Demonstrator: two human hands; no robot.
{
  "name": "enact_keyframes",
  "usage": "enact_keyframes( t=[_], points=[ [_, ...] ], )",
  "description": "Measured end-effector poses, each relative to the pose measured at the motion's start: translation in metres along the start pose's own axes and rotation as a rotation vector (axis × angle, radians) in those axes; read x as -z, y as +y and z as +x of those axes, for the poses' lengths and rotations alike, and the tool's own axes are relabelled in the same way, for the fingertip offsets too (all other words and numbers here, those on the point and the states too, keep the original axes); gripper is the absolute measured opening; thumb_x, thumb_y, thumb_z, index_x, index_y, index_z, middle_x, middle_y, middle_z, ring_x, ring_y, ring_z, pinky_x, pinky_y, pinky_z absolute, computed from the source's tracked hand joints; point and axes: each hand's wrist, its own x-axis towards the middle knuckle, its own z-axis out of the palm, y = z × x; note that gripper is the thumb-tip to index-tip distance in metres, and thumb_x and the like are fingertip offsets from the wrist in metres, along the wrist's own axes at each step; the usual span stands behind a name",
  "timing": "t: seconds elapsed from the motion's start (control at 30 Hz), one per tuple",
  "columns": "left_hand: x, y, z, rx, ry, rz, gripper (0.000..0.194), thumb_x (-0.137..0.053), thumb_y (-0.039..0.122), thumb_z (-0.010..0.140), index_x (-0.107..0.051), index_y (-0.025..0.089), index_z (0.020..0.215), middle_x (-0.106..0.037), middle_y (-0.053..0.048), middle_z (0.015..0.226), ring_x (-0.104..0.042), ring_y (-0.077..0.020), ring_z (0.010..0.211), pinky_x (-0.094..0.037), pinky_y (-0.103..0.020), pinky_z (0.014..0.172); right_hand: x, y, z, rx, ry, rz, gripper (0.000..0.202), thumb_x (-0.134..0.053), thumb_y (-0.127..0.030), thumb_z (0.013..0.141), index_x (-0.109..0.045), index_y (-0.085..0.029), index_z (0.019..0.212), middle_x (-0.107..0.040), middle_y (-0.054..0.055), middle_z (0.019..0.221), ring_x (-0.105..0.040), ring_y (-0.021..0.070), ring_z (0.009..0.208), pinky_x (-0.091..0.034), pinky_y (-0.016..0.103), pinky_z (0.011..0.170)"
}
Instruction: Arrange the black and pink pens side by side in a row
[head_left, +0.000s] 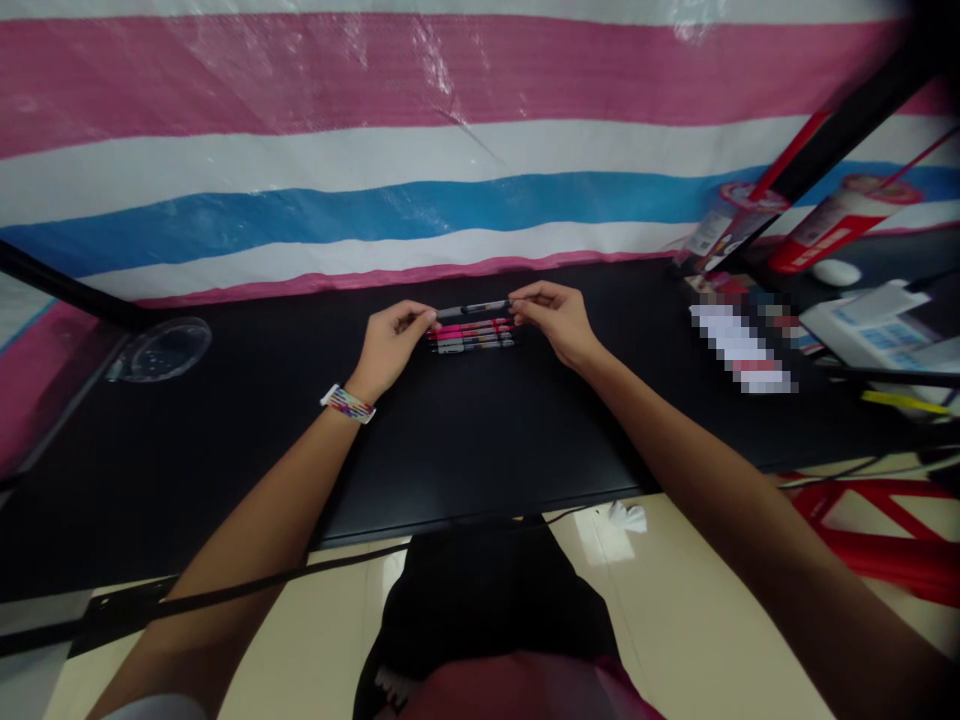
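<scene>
Several slim pens (472, 335), some pink and some grey, lie side by side in a row on the black table (480, 430). Just beyond them is a grey and dark pen (474, 309), roughly parallel to the row. The fingers of my left hand (397, 340) pinch its left end. At its right end, the thumb and fingers of my right hand (555, 318) are closed on it. A patterned bracelet circles my left wrist.
A clear round lid (163, 350) lies at the far left. Two cups with straws, a red one (840, 225) and a clear one (731, 225), stand at the back right near a white egg-shaped object (836, 273) and papers. Striped sheeting hangs behind.
</scene>
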Motion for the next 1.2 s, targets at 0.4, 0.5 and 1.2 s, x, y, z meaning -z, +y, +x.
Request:
enact_keyframes(
  t=[0.4, 0.5, 1.2],
  points=[
    [-0.005, 0.005, -0.002, -0.024, 0.006, -0.037, 0.03, -0.078, 0.038, 0.101, -0.07, 0.027, 0.127, -0.079, -0.003, 0.093, -0.08, -0.0222, 0.094, -0.063, -0.04, 0.094, -0.005, -0.003, -0.004, -0.086, -0.011, 0.091, 0.025, -0.099, -0.041, 0.074, -0.088, -0.026, 0.091, -0.082, 0.004, 0.087, -0.074, 0.02, 0.08, -0.067, 0.043, 0.09],
    [-0.004, 0.005, -0.001, -0.035, -0.009, -0.04, 0.031, -0.074, 0.039, 0.104, -0.069, 0.027, 0.132, -0.079, -0.002, 0.089, -0.08, -0.0213, 0.09, -0.063, -0.041, 0.096, -0.005, -0.003, -0.004, -0.085, -0.025, 0.107, 0.025, -0.099, -0.039, 0.074, -0.088, -0.025, 0.092, -0.082, 0.004, 0.087, -0.073, 0.0189, 0.078, -0.067, 0.042, 0.09],
    [-0.003, 0.016, -0.004, -0.028, 0.019, 0.047, 0.014, -0.083, 0.038, 0.099, -0.085, 0.024, 0.097, -0.085, -0.004, 0.093, -0.077, -0.0211, 0.087, -0.063, -0.038, 0.089, -0.008, 0.0, -0.004, -0.048, -0.026, 0.052, 0.021, -0.094, -0.033, 0.074, -0.087, -0.024, 0.091, -0.081, 0.003, 0.085, -0.072, 0.0192, 0.075, -0.064, 0.043, 0.086]
  ],
)
